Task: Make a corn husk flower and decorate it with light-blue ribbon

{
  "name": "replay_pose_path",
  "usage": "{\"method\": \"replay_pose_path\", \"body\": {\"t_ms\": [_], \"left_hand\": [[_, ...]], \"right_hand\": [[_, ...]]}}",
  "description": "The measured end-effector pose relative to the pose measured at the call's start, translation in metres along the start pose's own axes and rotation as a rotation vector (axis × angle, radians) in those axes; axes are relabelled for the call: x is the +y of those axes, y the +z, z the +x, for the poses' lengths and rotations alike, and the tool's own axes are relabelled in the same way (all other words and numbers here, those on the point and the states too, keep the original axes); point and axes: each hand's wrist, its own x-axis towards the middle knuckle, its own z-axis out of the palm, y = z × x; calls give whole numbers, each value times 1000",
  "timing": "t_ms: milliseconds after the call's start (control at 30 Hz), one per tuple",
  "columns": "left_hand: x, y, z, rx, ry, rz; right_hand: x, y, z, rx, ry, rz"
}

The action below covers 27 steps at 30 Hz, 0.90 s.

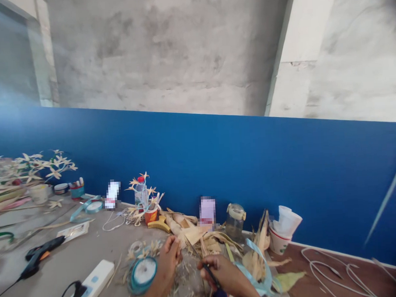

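Note:
My left hand point(170, 257) is closed, its thumb and fingers pinching the edge of a pale dried corn husk point(192, 234). My right hand point(225, 272) is wrapped round dark-handled scissors point(208, 270), whose thin blades point up and left toward the husk. Whether the blades touch it I cannot tell. Beside my left wrist lies a teal ribbon spool point(144, 272) with a white centre. Husk scraps point(189, 278) litter the grey table between and below the hands. Behind them are more dried husks point(218, 241).
A glue gun point(41, 256) and a corded power strip point(92, 286) lie left. Along the blue partition point(198, 157) stand an orange cup point(151, 215) with husk flowers, a jar point(235, 220), and a cup point(280, 239) holding white cups. White cable point(324, 265) coils right.

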Motion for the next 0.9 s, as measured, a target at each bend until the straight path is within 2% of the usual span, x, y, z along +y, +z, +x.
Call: {"method": "replay_pose_path", "body": {"t_ms": [300,567,900], "left_hand": [[-6,2,-1,-76,-46,-13],[3,2,-3,-3,-31,-55],[4,5,-5,-66,-79,-13]], "right_hand": [[10,2,7,-23,-27,32],[3,-1,0,-37,-5,-4],[-2,0,-1,-9,7,3]]}}
